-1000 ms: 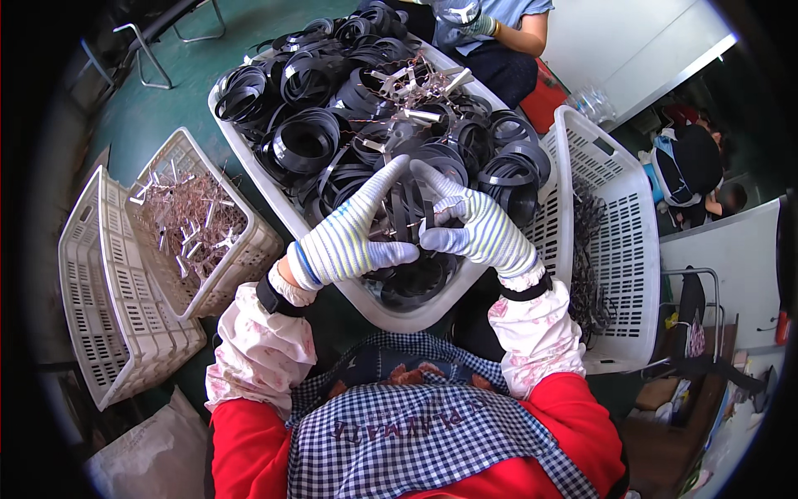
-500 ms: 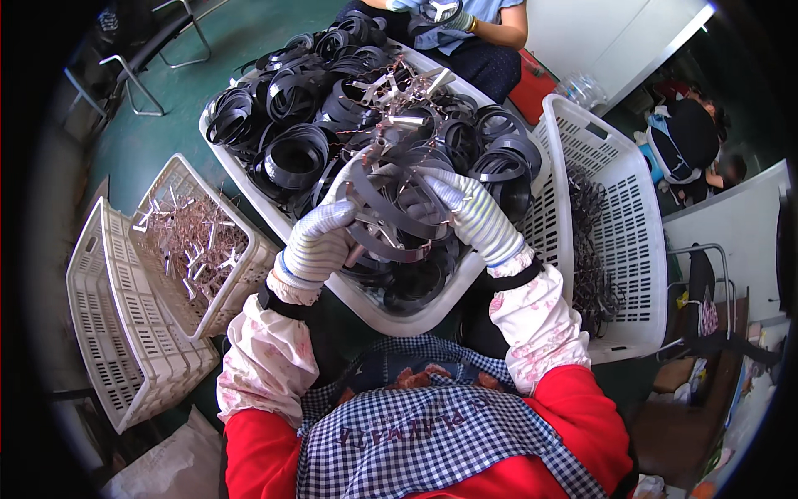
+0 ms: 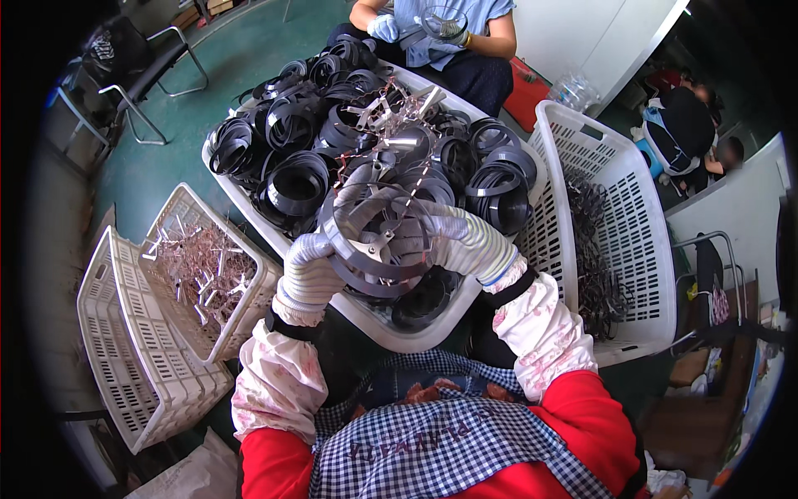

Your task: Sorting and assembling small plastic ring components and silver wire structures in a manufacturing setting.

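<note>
Above the near end of a white tub [image 3: 405, 340], I hold a black ring [image 3: 376, 264] of flat band. Inside it sits a silver metal bracket [image 3: 381, 246] with arms, and copper-coloured wire runs near its upper right. My left hand [image 3: 309, 270], in a striped knit glove, grips the ring's left side with the thumb on the band. My right hand [image 3: 468, 243], gloved alike, is closed at the ring's right side, its fingertips partly behind the band. Beneath and beyond lie many coiled black bands [image 3: 297, 181], with silver brackets and copper wire [image 3: 391, 116] heaped on top.
On the left stands a white crate [image 3: 264, 309] of brackets and wire [image 3: 199, 270], beside another white crate [image 3: 125, 349]. A tall white basket [image 3: 644, 266] with dark strips [image 3: 594, 274] is on the right. Across the tub a seated co-worker's gloved hands [image 3: 384, 27] handle another ring [image 3: 445, 23].
The ring has turned so its opening faces me more, and it sits slightly lower and further left. My right hand has shifted around its side. The co-worker's hands show more fully.
</note>
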`<state>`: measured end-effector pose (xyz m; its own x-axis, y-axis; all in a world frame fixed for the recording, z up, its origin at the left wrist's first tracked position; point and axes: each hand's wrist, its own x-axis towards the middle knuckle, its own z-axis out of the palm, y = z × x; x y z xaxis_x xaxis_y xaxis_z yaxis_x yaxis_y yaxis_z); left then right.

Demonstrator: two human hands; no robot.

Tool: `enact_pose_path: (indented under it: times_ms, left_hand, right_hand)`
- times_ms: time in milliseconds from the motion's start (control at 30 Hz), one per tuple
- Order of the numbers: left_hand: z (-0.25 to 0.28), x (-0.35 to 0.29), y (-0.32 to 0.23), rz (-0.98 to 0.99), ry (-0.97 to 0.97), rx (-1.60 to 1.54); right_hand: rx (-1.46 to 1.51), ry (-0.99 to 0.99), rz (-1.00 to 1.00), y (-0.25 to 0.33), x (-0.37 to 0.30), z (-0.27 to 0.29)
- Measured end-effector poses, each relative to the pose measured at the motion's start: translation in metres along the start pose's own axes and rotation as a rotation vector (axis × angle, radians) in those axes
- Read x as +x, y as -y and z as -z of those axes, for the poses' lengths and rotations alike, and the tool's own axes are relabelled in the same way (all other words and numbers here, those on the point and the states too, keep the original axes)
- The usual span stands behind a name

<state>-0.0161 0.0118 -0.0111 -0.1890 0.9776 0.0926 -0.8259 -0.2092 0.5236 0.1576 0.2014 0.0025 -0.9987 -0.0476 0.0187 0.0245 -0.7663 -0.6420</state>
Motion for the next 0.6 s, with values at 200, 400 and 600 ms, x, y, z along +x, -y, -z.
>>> enact_pose_path:
  times_ms: [200, 400, 600]
  left_hand:
    - [0.011, -0.006, 0.004, 0.097, -0.035, 0.021]
    - [-0.017, 0.002, -0.003, 0.017, -0.009, 0.075]
    - [-0.022, 0.009, 0.002, -0.013, -0.028, 0.085]
  right_hand:
    - [0.000, 0.110, -0.003, 0.006, -0.002, -0.006]
    - [-0.141, 0.077, 0.011, -0.002, 0.004, -0.012]
    - [-0.070, -0.167, 0.003, -0.009, 0.001, 0.013]
